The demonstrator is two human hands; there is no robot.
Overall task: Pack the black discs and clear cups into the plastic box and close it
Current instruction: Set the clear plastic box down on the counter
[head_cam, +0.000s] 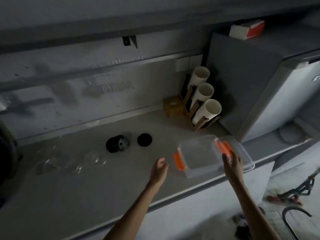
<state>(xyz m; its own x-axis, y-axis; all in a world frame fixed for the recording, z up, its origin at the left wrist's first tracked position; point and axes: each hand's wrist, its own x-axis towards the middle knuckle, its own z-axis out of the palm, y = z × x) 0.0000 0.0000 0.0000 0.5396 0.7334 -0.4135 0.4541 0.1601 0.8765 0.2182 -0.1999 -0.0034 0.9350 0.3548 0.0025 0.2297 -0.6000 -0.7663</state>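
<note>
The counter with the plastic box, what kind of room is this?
Probably a café or kitchen work area: stacked white cups in a holder, a long counter, a steel fridge-like cabinet.

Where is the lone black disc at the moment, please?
In the head view, the lone black disc lies on the counter near mid-frame, just right of the other black discs and left of the plastic box.

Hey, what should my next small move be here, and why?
Probably reach the left hand to the nearer black disc: that hand is free, the plastic box lies open and looks empty, and the right hand is busy at its right edge.
</note>
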